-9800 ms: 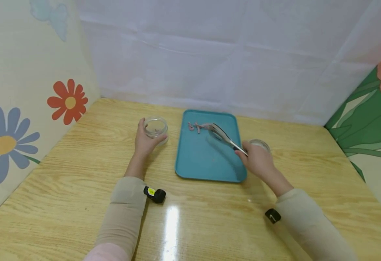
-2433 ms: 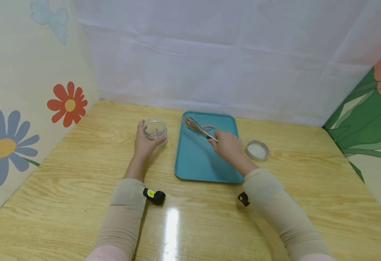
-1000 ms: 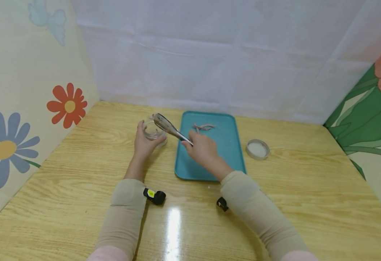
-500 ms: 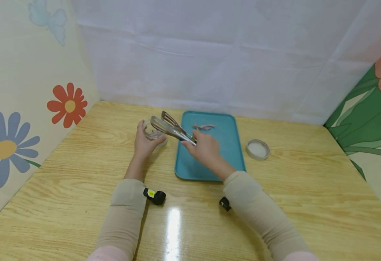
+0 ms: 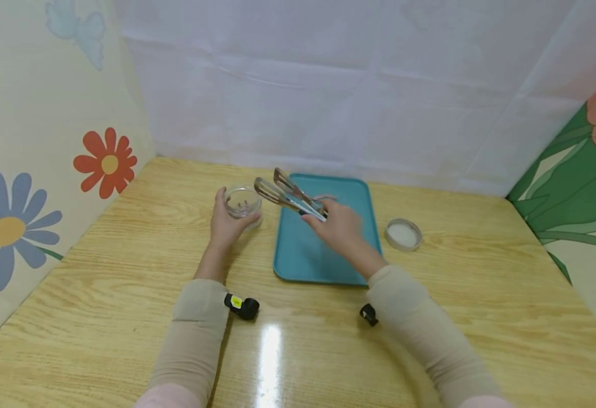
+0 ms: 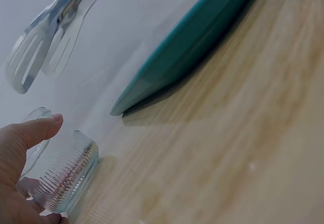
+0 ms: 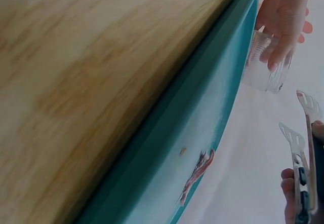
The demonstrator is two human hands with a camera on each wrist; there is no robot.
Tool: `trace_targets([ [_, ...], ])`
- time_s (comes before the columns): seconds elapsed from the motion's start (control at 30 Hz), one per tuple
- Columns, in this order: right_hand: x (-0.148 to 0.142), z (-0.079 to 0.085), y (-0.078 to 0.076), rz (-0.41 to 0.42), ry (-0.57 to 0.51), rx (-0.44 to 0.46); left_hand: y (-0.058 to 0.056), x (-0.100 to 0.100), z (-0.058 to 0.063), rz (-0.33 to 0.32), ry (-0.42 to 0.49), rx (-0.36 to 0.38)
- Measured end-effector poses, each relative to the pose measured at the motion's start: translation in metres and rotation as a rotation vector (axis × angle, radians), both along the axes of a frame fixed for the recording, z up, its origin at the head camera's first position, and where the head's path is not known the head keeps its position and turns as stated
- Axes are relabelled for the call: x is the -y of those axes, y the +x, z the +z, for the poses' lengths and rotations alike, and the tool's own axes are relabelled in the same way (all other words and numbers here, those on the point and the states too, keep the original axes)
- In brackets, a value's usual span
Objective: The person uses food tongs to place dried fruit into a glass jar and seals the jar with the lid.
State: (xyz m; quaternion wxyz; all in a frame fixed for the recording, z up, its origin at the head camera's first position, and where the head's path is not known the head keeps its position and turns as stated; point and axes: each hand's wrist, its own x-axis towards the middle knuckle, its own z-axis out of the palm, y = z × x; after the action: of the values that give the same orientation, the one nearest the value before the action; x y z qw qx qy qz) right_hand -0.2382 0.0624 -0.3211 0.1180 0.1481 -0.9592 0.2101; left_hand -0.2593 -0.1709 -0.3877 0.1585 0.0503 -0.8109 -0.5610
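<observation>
My left hand (image 5: 226, 220) grips a clear glass jar (image 6: 73, 176), thumb over the rim and fingers round the far side. The jar stands upright on the table, left of the blue tray, with some pinkish bits inside. In my right hand (image 5: 343, 228) are metal tongs (image 5: 290, 196) with slotted ends. Their two arms are spread apart with nothing between them, raised over the tray's left edge. Thin pinkish strips (image 7: 196, 176), like shredded meat, lie in the far part of the tray. The tongs and right hand partly hide them in the head view.
The blue rectangular tray (image 5: 303, 263) lies mid-table. To its right sits a round shallow lid (image 5: 403, 234). A white cloth (image 5: 298, 102) hangs behind the wooden table (image 5: 124, 317), and flower-printed panels stand at both sides.
The tongs picked up pinkish strips from the tray, went left over the jar, spread there, and have moved back right without any. The left hand has stayed on the jar.
</observation>
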Motion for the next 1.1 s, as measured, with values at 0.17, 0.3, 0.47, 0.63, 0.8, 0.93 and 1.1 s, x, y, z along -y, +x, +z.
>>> trace_targets([
  [0.17, -0.01, 0.003, -0.002, -0.032, 0.011, 0.027, 0.001, 0.0, 0.001, 0.004, 0.0, 0.007],
  [0.3, -0.019, 0.004, -0.004, -0.063, 0.045, 0.028, 0.001, -0.001, 0.002, 0.006, -0.003, 0.011],
  [0.47, -0.028, 0.004, -0.007, -0.086, 0.061, 0.026, 0.002, -0.001, 0.003, 0.003, -0.009, 0.014],
  [0.63, -0.036, 0.001, -0.011, -0.148, 0.111, 0.085, 0.001, -0.001, 0.002, 0.008, -0.031, 0.027],
  [0.8, -0.041, -0.005, -0.013, -0.146, 0.146, 0.133, 0.001, -0.001, 0.002, 0.006, -0.028, 0.02],
  [0.93, -0.044, -0.008, -0.014, -0.139, 0.165, 0.136, 0.001, -0.001, 0.002, 0.001, -0.027, 0.018],
  [1.1, -0.046, -0.01, -0.013, -0.152, 0.203, 0.183, 0.001, -0.001, 0.002, -0.002, -0.019, 0.018],
])
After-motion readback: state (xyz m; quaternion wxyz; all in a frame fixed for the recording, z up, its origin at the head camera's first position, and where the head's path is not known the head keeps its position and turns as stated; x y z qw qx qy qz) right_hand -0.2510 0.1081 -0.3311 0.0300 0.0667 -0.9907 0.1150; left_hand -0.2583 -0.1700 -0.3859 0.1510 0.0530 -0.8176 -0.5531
